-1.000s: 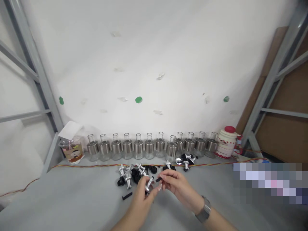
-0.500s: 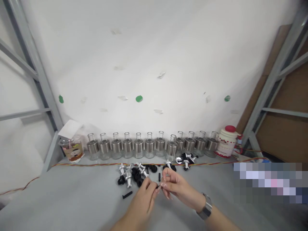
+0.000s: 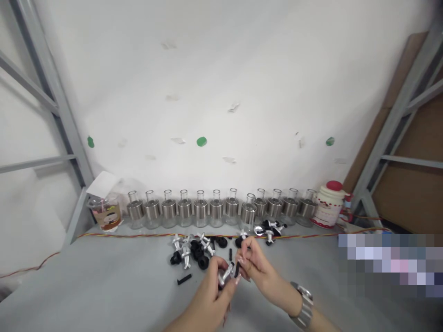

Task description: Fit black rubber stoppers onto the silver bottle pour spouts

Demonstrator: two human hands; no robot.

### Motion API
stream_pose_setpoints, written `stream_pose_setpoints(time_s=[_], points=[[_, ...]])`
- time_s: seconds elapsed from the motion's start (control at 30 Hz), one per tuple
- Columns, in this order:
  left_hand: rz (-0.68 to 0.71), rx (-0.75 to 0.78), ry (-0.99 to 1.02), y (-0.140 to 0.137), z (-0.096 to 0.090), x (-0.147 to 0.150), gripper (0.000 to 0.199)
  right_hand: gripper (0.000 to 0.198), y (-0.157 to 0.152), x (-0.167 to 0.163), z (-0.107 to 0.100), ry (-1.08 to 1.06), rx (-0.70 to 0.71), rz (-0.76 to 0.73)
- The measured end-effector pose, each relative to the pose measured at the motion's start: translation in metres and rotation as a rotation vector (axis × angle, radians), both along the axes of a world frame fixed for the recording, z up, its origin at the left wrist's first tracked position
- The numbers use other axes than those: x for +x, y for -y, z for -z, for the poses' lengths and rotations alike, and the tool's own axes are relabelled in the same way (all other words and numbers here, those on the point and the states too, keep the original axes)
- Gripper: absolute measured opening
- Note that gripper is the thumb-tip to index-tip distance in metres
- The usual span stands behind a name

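My left hand [image 3: 215,290] is closed around a silver pour spout [image 3: 226,275] with a dark base, its tip pointing up and right. Between the fingertips of my right hand [image 3: 255,263] is a small black strip [image 3: 237,269], held close beside the spout's tip; whether the two touch I cannot tell. Left of my hands lies a pile of silver spouts [image 3: 186,255] mixed with black round stoppers [image 3: 203,262]. One loose black strip [image 3: 184,279] lies in front of that pile, and another black strip [image 3: 230,254] lies just beyond my hands.
A row of glass bottles with metal sleeves [image 3: 200,210] stands along the wall. More spouts [image 3: 269,236] lie before it at right. A twisted wire [image 3: 138,236] crosses the grey table [image 3: 114,281]. A plastic cup [image 3: 107,214] and a cream jar with red lid [image 3: 327,205] flank the bottles.
My left hand has turned, so the silver spout in it now shows. My right hand has shifted slightly right, and its black strip is in clearer view.
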State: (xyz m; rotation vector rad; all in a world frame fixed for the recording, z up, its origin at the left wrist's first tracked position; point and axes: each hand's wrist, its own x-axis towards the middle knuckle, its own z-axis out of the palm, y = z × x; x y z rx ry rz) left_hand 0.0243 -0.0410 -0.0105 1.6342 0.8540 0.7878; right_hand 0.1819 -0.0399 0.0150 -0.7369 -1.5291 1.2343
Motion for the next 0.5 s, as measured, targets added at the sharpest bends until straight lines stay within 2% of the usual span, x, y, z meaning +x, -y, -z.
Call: stream_pose_setpoints(time_s=[0.27,0.4,0.5], points=[[0.081,-0.063,-0.009,0.003,-0.009,-0.001,0.032,0.007,0.013,0.0,0.009,0.424,0.269,0.237],[0.086,-0.064,-0.03,0.003,-0.007,0.001,0.032,0.008,0.011,0.0,0.014,0.516,0.406,0.336],[0.105,-0.069,0.003,0.002,-0.003,0.002,0.032,0.01,0.009,0.0,0.014,0.57,0.446,0.372]])
